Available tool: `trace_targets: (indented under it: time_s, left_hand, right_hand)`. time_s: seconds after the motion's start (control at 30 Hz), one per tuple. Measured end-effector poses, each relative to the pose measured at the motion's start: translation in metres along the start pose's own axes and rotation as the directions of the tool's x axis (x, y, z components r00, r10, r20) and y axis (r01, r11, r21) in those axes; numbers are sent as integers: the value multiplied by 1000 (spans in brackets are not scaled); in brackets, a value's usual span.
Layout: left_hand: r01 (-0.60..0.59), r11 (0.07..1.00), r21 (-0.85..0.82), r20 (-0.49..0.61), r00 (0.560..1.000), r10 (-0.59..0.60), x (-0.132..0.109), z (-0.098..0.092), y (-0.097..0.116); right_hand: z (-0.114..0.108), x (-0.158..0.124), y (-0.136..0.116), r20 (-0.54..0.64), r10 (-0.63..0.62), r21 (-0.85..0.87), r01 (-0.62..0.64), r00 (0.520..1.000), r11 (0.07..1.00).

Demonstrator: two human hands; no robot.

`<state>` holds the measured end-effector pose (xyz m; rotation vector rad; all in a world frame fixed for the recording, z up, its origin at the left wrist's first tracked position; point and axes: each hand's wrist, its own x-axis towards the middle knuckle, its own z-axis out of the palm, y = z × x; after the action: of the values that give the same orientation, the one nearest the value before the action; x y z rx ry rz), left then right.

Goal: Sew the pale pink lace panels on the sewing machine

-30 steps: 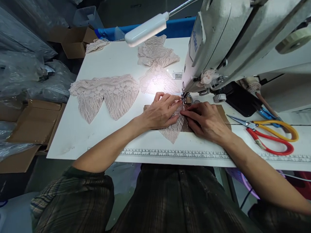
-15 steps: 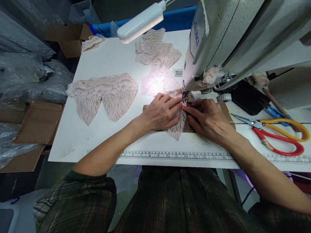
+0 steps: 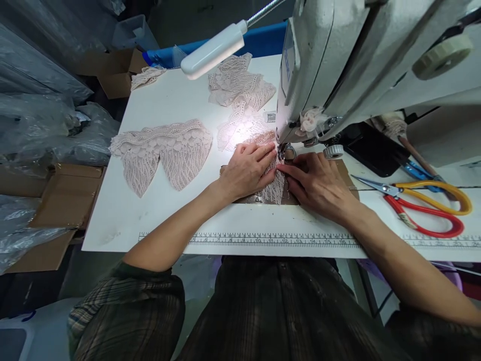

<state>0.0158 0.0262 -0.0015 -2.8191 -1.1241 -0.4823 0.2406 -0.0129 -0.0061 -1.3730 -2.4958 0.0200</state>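
Left hand (image 3: 246,170) and right hand (image 3: 319,183) cover lace piece (image 3: 273,190) — needle hidden.

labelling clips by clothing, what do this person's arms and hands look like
The left hand and right hand are bare: no gloves, and no ring or watch shows. Both forearms are uncovered. The left sleeve is dark checked shirt cloth, greenish-brown with pale lines, bunched at the elbow. The right sleeve looks alike, though mostly out of frame.

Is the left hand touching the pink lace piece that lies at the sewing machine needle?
Touching. The head view shows the left hand lying flat on the lace piece, with its fingers on the fabric and no gap.
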Motion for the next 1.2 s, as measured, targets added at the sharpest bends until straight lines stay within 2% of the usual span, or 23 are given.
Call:
trace_targets:
  time_s: [0.1, 0.2, 0.3, 0.37, 0.43, 0.53, 0.63, 0.7, 0.8, 0.9, 1.03, 1.13, 1.2]
  left_hand:
    - [46, 999, -19, -73, 996, -48, 5, 1, -4]
    - [172, 985, 14, -122, 978, -169, 13, 2, -20]
    - [252, 968, 11, -2, 968, -252, 20, 1, -46]
    - [247, 969, -20, 82, 966, -245, 21, -1, -60]
    - [232, 971, -54, 90, 970, -227, 19, -4, -67]
    - [161, 984, -77, -2, 987, -161, 11, -11, -59]
    - [-31, 989, -146, -61, 998, 22, 0, -18, -37]
    - [-153, 962, -227, -71, 988, 140, -7, -19, -24]
    - [-233, 897, -376, -89, 972, 215, -17, -19, -14]
    - [-238, 848, -473, -95, 971, 219, -22, -16, -11]
    - [-170, 850, -498, -60, 985, 161, -22, -15, -9]
    - [-122, 850, -512, -65, 993, 103, -21, -16, -5]
    - [-114, 844, -523, -105, 992, 69, -21, -17, -2]
  right_hand:
    - [1, 1, -1, 3, 17, 17, -17, 1000, 1000]
    - [3, 2, -1, 1, 23, 31, -23, 1000, 999]
    - [4, 2, 1, -25, 12, 91, -10, 1000, 996]
    - [2, 1, 6, -51, 13, 191, -3, 999, 982]
    - [-1, -1, 11, -68, 39, 318, -15, 997, 948]
    - [-7, -2, 17, -74, 120, 441, -75, 990, 894]
    - [-8, -2, 18, -78, 180, 454, -126, 981, 882]
    - [-7, -1, 17, -84, 196, 448, -138, 977, 883]
    - [-3, 0, 15, -107, 206, 444, -138, 973, 885]
    - [0, 0, 16, -132, 206, 452, -125, 970, 883]
    - [-2, -1, 16, -172, 195, 467, -94, 966, 879]
    - [-8, -4, 11, -164, 63, 508, 30, 984, 861]
    - [-12, -5, 4, -128, -42, 557, 107, 991, 824]
